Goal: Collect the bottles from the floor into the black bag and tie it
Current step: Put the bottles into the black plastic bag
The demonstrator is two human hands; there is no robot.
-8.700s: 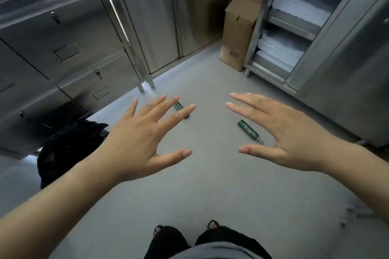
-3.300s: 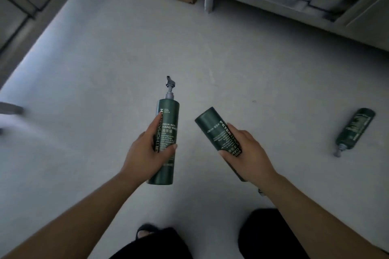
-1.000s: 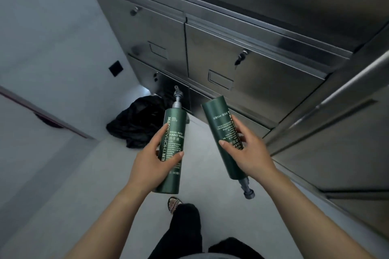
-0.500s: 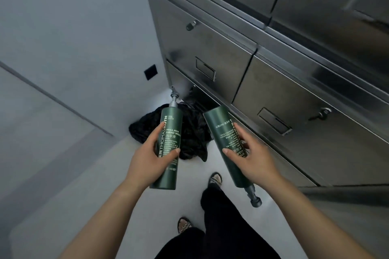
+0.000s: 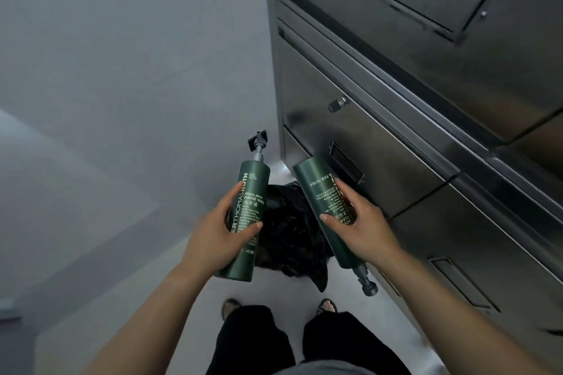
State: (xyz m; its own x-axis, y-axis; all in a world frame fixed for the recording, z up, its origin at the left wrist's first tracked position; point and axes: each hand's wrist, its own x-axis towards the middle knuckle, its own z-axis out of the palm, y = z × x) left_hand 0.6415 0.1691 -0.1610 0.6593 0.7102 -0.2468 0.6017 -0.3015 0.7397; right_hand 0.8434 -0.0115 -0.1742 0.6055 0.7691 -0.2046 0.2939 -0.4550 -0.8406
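My left hand [image 5: 217, 237] grips a dark green pump bottle [image 5: 251, 186] held upright, pump at the top. In my right hand [image 5: 362, 228] is a second dark green bottle [image 5: 316, 189], turned upside down with its pump pointing down toward my feet. Both bottles hang just above a crumpled black bag [image 5: 289, 231] that lies on the floor against the base of the steel cabinet. The bottles and hands hide the bag's sides; I cannot tell where its opening is.
A tall stainless steel cabinet [image 5: 411, 131] with drawers and locks fills the right side, close to my right hand. A pale grey wall [image 5: 122, 70] stands on the left. My feet and black trousers [image 5: 304, 335] are on the light floor just before the bag.
I have stepped closer to the bag. It now lies directly under the two bottles, and the cabinet has swung to the right of the view. Both hands keep their grip.
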